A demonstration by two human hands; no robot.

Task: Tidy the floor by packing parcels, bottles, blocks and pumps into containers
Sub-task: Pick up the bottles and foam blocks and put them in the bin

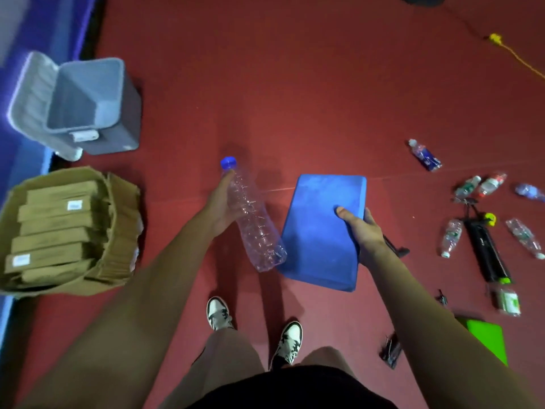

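Observation:
My left hand [219,206] grips an empty clear plastic bottle [253,219] with a blue cap, held above the red floor. My right hand [361,228] holds a blue foam block [318,231] by its right edge, thumb on top. A grey bin [88,93] with its lid flipped open stands at the far left. In front of it a cardboard box [118,261] holds several brown parcels [56,228]. Several more bottles [451,237] and a black pump [486,252] lie on the floor to the right.
A green block [489,339] lies at the lower right, small black items [390,351] beside it. A yellow cable [519,56] runs across the far right. A blue mat edge [17,160] borders the left. My feet [253,329] stand on the red floor.

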